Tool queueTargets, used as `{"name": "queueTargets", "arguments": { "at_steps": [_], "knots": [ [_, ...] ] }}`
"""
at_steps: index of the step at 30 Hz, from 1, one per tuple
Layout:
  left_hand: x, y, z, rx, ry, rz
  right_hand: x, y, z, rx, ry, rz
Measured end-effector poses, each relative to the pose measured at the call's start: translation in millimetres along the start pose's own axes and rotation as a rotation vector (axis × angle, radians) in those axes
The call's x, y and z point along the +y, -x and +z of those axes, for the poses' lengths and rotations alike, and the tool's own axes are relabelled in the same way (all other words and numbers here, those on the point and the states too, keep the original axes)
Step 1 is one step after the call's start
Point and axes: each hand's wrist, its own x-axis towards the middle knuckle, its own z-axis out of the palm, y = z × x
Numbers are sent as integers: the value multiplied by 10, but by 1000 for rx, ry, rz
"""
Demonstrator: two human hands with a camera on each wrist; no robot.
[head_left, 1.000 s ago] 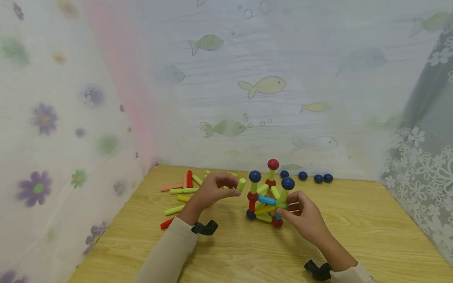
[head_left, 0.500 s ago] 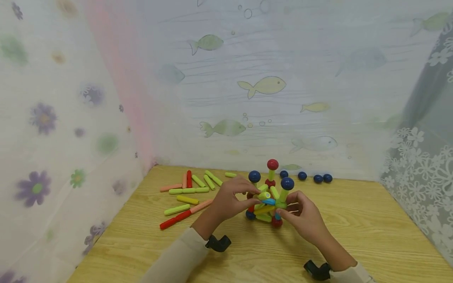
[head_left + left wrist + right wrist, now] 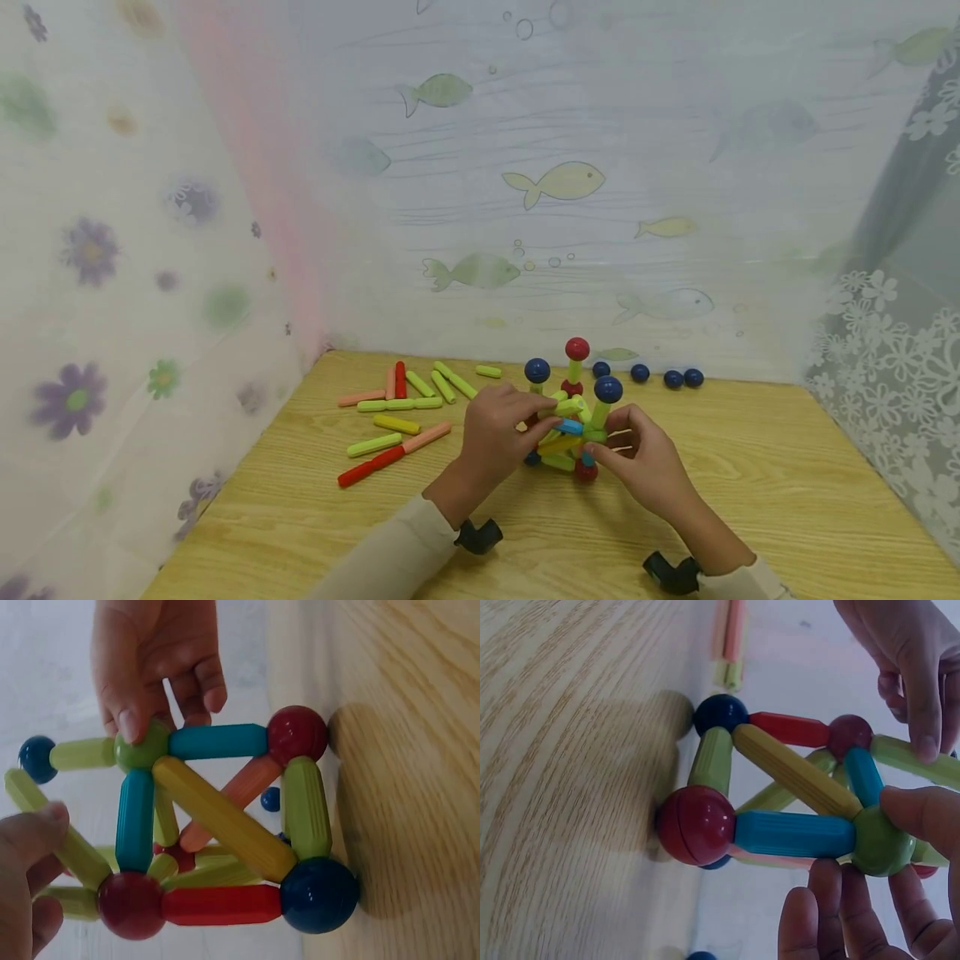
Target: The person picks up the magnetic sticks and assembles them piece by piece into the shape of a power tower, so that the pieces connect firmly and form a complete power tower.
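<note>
A frame of magnetic rods and balls stands on the wooden table (image 3: pixel 675 517), with a yellow rod (image 3: pixel 225 817) slanting across its near side. My left hand (image 3: pixel 498 433) pinches a light green magnetic rod (image 3: pixel 84 859) between thumb and fingers. One end of this rod touches an upper red ball (image 3: pixel 131 906) of the frame, and it slants up and inward. Around the green ball (image 3: pixel 883 840) at the opposite upper corner, my right hand (image 3: pixel 645 458) grips with thumb and fingers. Blue balls (image 3: pixel 608 389) and a red ball (image 3: pixel 577 349) top the upright rods.
Loose rods lie on the left of the table, among them a yellow rod (image 3: pixel 396 424), a red rod (image 3: pixel 371 467) and a light green rod (image 3: pixel 375 445). Several blue balls (image 3: pixel 640 372) sit along the back edge, near the fish-patterned curtain (image 3: pixel 465 183).
My left hand has moved right with the light green rod, from beside the frame to its upper red ball, and tilted the rod over. My right hand has kept its place at the green ball.
</note>
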Motion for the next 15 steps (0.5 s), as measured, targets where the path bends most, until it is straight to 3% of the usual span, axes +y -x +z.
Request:
{"name": "queueTargets", "arguments": {
  "at_steps": [5, 15],
  "knots": [
    [64, 1, 46, 33, -84, -22, -21, 18, 3, 26, 48, -30],
    [84, 6, 62, 63, -168, -43, -68, 44, 47, 152, 164, -258]
  ]
}}
